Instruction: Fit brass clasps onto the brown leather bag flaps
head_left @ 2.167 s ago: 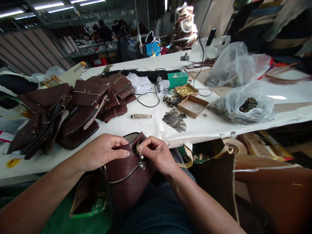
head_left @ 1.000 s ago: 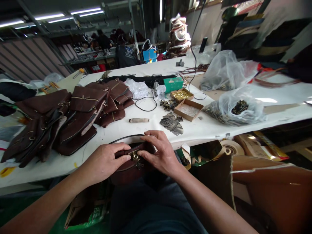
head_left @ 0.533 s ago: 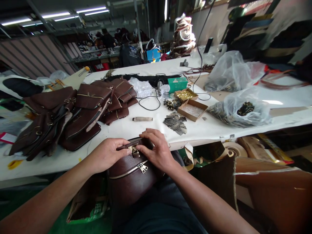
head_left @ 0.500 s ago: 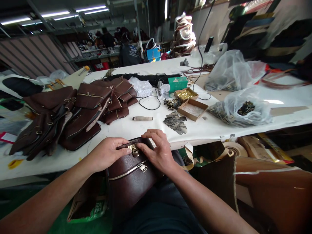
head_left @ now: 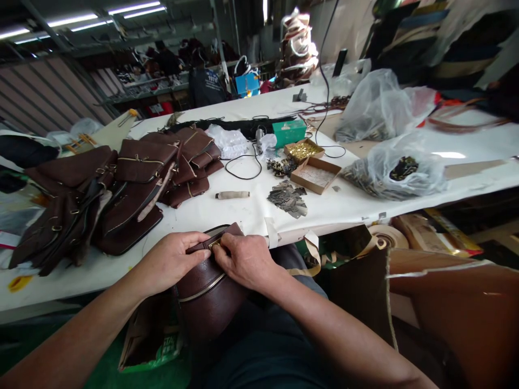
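Note:
A dark brown leather bag (head_left: 214,313) rests on my lap against the front edge of the table, its top rim raised. Across its front runs a curved brass zipper (head_left: 203,289). My left hand (head_left: 170,259) pinches the rim, thumb outside and fingers over the top. My right hand (head_left: 247,262) is closed at the gold-coloured lock (head_left: 213,243) on the rim, its curled fingers and thumb covering most of it. The zipper pulls are hidden beneath this hand.
Brown leather bags (head_left: 138,189) lie piled on the left of the white table (head_left: 243,216). Near the middle are a wrapped rod (head_left: 232,195), flat metal plates (head_left: 287,199) and a box of gold fittings (head_left: 304,150). Plastic bags (head_left: 399,170) stand right; a cardboard box (head_left: 450,302) is below.
My right hand has moved from spread fingers over the rim to a closed grip on the lock, covering it and the zipper pulls. My left hand still pinches the rim. The view shifted slightly.

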The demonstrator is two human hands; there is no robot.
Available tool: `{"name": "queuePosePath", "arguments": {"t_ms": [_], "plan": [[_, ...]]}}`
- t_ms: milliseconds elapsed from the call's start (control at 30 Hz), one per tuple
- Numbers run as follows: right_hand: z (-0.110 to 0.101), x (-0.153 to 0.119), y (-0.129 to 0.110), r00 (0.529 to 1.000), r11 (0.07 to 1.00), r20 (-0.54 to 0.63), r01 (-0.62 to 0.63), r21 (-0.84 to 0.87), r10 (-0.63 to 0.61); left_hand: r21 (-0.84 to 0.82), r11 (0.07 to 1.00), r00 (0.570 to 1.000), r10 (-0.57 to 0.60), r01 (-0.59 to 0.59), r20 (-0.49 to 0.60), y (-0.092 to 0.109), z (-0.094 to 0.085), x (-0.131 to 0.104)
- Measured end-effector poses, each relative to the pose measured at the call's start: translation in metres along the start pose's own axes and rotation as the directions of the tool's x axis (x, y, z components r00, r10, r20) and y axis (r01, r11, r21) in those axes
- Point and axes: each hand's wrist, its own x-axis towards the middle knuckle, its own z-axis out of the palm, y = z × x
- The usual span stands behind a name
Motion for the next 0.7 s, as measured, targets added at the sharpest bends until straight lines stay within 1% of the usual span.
{"name": "queuePosePath", "arguments": {"t_ms": [67,133,300,600,700], "plan": [[0.001,0.000,0.001,1.000,1.000,-0.002,0.021,0.002,-0.021,0.051,0.999,0.999,0.002,0.001,-0.045,0.003,0.001,0.000],[0.003,-0.001,0.003,0.999,0.998,-0.015,0.043,0.041,-0.042,0.082,0.997,0.997,0.008,-0.001,-0.078,0.007,0.001,0.000],[0.011,-0.004,0.006,0.992,0.981,-0.113,0.081,0.179,-0.061,0.101,0.995,0.992,0.033,-0.021,-0.122,0.010,0.002,-0.002],[0.015,-0.006,-0.001,0.987,0.947,-0.156,0.020,0.320,0.032,0.101,0.994,0.984,0.058,-0.041,-0.171,0.011,0.005,-0.004],[0.020,-0.006,0.002,0.967,0.920,-0.242,0.019,0.391,0.083,0.123,0.991,0.974,0.081,-0.055,-0.213,0.011,0.006,-0.007]]}}
